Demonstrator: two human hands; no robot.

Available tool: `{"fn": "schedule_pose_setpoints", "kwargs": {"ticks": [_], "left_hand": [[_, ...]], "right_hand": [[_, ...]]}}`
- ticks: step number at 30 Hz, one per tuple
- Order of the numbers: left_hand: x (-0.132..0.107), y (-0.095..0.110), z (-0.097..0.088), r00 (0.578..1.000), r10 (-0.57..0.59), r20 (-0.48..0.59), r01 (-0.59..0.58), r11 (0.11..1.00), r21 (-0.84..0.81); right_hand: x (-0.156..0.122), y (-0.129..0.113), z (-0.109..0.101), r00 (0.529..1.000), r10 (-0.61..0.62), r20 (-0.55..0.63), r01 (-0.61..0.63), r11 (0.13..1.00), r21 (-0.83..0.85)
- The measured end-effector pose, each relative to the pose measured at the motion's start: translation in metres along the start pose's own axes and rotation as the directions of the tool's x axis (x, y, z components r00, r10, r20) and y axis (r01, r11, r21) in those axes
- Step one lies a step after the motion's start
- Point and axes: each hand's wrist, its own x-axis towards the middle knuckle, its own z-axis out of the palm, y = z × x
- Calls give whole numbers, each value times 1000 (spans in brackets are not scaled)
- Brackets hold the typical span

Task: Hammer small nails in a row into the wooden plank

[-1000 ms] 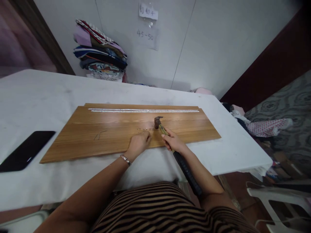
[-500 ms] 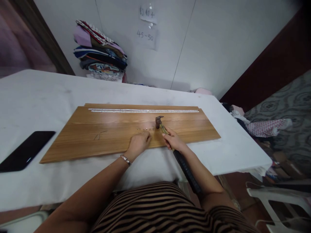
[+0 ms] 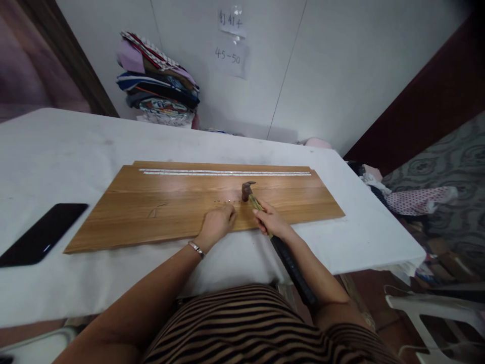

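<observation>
- R hand (image 3: pixel 271 221): grip closed round the claw hammer w/ rusty-brown metal head, yellowish neck & long black sleeve (image 3: pixel 247 192). Held high on the neck, nr the head, not down on the black part; prob. for short, controlled taps rather than full swings.
- Hammer head: over the board, claw up & away, striking face down, just beside the R end of the nail row. Can't tell if it touches wood. Tail of handle runs back along the R forearm, past the counter's front edge, so prob. out of the way.
- L hand (image 3: pixel 217 221): resting on the board by its front edge, fingers curled. Can't tell if the grip has anything in it. Placement prob. steadies the board, or a nail.
- Wide wood-grain brown rectangular board (image 3: pixel 182 194): flat on the white cloth-covered counter (image 3: pixel 94 141), btwn back & front edges, long side roughly along the front edge; puts the mid-part within easy reach of both hands.
- Short row of tiny metal nails (image 3: pixel 229 201): mid-board, just beyond L hand; too small to tell how deep each sits.
- Two long thin white marked strips (image 3: pixel 227 173): side by side along the board's back edge, prob. as a spacing guide.
- Thin bent wire-like pcs (image 3: pixel 155 210): L half of board, well apart from the hammer.
- Flat black glossy phone-like slab (image 3: pixel 45 233): counter's L side, off the board, so clear of hammering.
</observation>
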Motion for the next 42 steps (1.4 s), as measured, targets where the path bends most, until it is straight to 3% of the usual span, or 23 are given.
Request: {"fn": "schedule_pose_setpoints", "kwargs": {"ticks": [42], "left_hand": [[1,-2,3,1000,-8,-11,8,1000,-3]], "right_hand": [[4,3,-1,1000,9,-7,-9,999,39]]}}
